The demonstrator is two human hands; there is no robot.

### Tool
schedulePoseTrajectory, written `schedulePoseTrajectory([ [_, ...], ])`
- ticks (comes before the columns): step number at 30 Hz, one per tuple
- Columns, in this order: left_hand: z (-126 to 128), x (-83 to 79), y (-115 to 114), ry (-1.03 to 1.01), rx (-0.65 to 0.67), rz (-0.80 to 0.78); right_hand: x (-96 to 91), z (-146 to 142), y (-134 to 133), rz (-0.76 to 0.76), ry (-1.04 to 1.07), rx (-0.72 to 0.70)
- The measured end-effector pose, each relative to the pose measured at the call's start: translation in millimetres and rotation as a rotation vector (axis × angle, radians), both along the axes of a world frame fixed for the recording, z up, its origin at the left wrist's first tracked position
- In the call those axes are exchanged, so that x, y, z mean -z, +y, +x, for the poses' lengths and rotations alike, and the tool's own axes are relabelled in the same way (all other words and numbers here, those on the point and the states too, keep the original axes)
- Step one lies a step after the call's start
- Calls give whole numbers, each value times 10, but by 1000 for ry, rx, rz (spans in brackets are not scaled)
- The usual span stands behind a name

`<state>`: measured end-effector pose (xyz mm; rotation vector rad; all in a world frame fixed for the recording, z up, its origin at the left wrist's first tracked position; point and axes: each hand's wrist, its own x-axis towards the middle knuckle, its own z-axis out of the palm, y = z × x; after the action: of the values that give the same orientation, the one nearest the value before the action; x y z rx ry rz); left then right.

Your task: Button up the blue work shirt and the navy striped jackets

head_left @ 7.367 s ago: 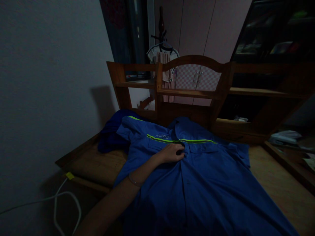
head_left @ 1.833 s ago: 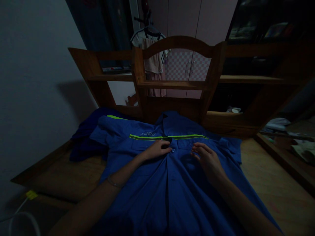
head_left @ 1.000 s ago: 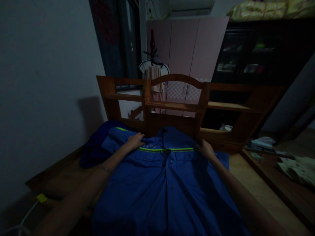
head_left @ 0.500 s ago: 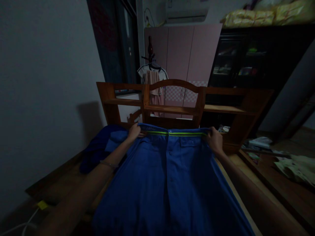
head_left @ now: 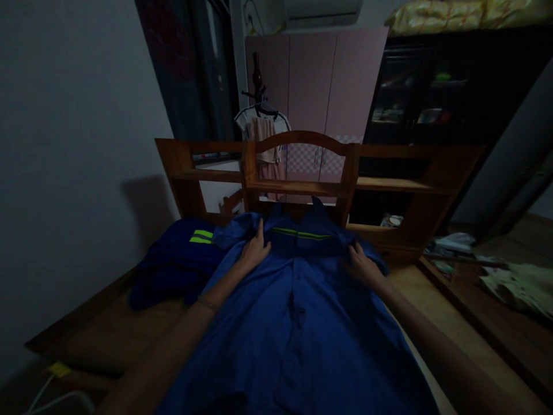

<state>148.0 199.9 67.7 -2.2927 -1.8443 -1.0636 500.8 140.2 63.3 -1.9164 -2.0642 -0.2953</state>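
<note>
A blue work shirt [head_left: 298,323] with thin yellow-green stripes lies spread in front of me, its two collar points standing up near the headboard. My left hand [head_left: 256,252] rests on the upper left of the shirt, index finger stretched forward and thumb apart. On the upper right, my right hand [head_left: 362,266] has its fingers curled at the fabric; the fingertips are partly lost in the dark. Beside the shirt on the left, a darker blue garment [head_left: 173,262] with a yellow-green and grey band lies bunched up.
A wooden headboard [head_left: 298,187] with open shelves stands behind the shirt. Beyond it are a pink wardrobe [head_left: 311,86], a coat stand with clothes and a dark cabinet [head_left: 432,92]. A wooden bed rail [head_left: 479,328] runs along the right. The wall is at left.
The shirt's upper part has flipped toward the headboard, bringing the collar points into view. Both hands have come lower and inward, and the left hand's fingers have opened.
</note>
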Motion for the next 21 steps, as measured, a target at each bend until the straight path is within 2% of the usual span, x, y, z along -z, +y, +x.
schedulePoseTrajectory([
  [2, 63, 85, -140, 10, -25, -47, 6, -77, -170, 11, -70, 107],
  [4, 194, 96, -277, -27, -5, -42, -98, -260, -355, 114, -99, 157],
  [6, 374, 89, -387, -88, 84, -87, -217, -528, -509, 182, -63, 71],
  [8, 558, 119, -467, -147, 201, -200, -258, -823, -597, 160, 37, -123],
  [10, 690, 208, -528, -184, 259, -308, -177, -1071, -613, 72, 159, -314],
  [12, 739, 339, -579, -212, 248, -363, -1, -1218, -578, -36, 268, -416],
  [14, 715, 476, -616, -249, 228, -380, 203, -1252, -525, -98, 357, -434],
  [17, 625, 634, -620, -310, 259, -410, 425, -1167, -466, -93, 474, -436],
  [21, 571, 719, -543, -406, 368, -488, 490, -1053, -443, -83, 611, -462],
])
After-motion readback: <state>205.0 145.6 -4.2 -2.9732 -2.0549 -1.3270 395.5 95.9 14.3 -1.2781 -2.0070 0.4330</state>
